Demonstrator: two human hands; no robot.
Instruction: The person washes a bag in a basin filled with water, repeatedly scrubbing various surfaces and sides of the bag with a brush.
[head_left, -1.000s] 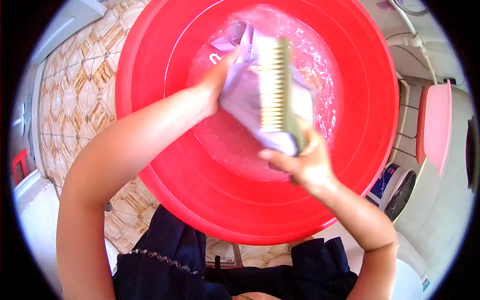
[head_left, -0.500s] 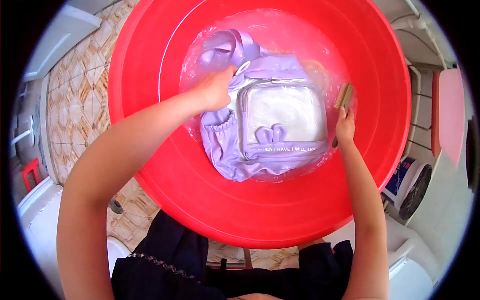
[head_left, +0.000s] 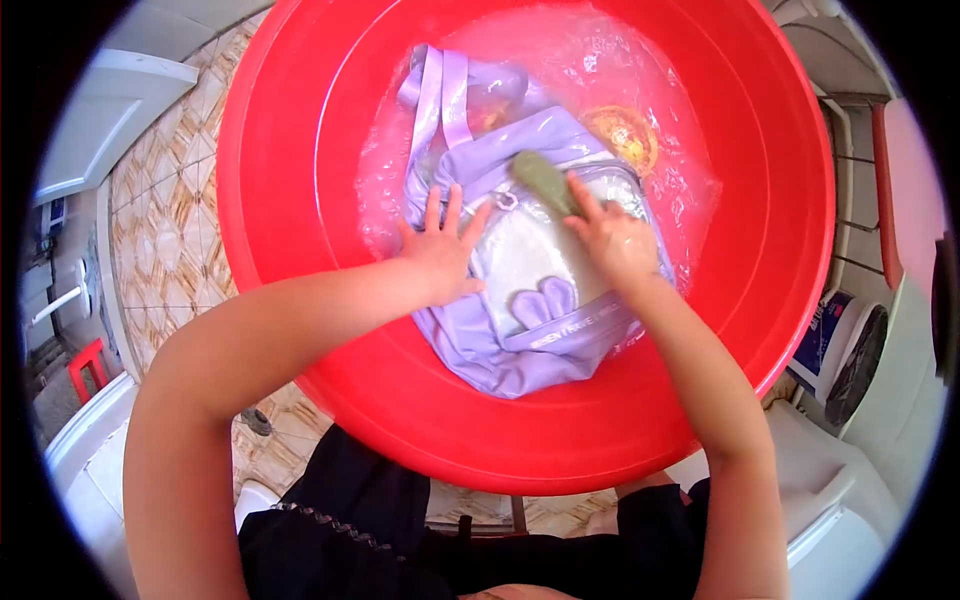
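1. bag [head_left: 525, 245], light purple with a shiny front panel, lies wet in shallow water [head_left: 610, 55] inside the big red basin [head_left: 480, 430], nearer to the person's side, with its straps [head_left: 440, 100] at the far left.
2. it looks soft and loose, with folds at the lower edge. i judge it will be heavy from water, slippery on the shiny panel, and not fragile, but it can sag if lifted by one corner.
3. for holding, the thick straps or the seamed top edge seem the better places; the small zipper pull [head_left: 507, 201] and the ear-shaped pieces [head_left: 545, 300] seem too weak for the weight.
4. left hand [head_left: 440, 258] rests on the left side of the bag, fingers spread apart, pressing rather than gripping.
5. right hand [head_left: 620, 245] is closed on the handle of a green brush [head_left: 541, 180]. the brush is back side up, over the upper part of the panel; its bristles are hidden.
6. beyond the bag, a round yellowish shape [head_left: 625, 138] shows in the water. i cannot tell what it is.
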